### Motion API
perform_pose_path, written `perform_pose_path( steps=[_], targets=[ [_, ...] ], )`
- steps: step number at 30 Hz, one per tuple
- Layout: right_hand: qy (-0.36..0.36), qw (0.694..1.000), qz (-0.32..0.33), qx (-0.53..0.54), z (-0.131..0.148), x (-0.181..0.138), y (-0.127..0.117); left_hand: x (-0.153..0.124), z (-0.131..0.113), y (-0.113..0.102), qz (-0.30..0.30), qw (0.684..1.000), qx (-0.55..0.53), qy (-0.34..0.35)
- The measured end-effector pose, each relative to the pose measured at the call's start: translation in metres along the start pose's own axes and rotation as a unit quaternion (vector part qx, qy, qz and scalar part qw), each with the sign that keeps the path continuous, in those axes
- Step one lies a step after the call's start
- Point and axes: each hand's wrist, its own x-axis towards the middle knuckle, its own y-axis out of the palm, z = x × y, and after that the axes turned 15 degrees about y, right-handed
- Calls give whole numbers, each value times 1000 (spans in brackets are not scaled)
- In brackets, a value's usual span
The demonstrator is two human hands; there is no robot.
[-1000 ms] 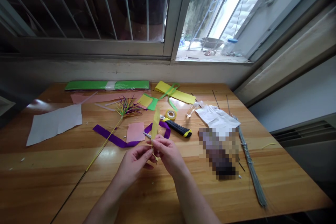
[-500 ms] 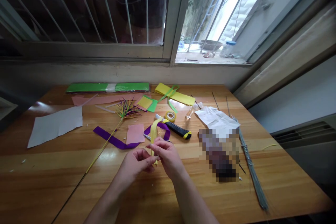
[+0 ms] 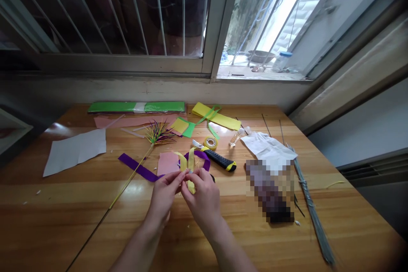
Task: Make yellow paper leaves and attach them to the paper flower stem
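Observation:
Both my hands meet over the middle of the table, fingertips pinched on a pale yellow paper strip. My left hand grips it from the left, and my right hand from the right, the fingertips nearly touching. Two bands of the strip rise above the fingers and a piece shows below them; the pinched part is hidden. Just beyond lie a pink paper square and a purple paper strip. A black and yellow utility knife rests to the right, beside a tape roll.
On the left lie a thin-stemmed spiky paper flower and a white sheet. Green packaged paper and folded yellow paper sit at the back. To the right are a small bottle, a white cloth and a wire bundle.
My fingertips have drawn together on the yellow strip, which now shows two bands above them instead of one. The left hand has turned more upright. The view has shifted slightly.

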Motion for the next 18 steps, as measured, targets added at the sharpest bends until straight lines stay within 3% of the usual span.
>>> perform_pose_path(
  steps=[3, 6, 9, 13, 18],
  targets=[
    [50, 991, 94, 82, -1, 6, -15, 3, -7, -7, 23, 999, 35, -4],
    [126, 950, 173, 228, -4, 21, -31, 3, -16, -14, 57, 995, 87, 2],
    [159, 904, 231, 324, -5, 37, -37, 0, -22, -18, 111, 984, 140, 17],
    [208, 848, 313, 373, -3, 48, -32, -5, -23, -21, 156, 979, 135, 2],
    [211, 827, 354, 382, -5, 49, -29, -7, -24, -25, 131, 984, 118, -23]
  ],
)
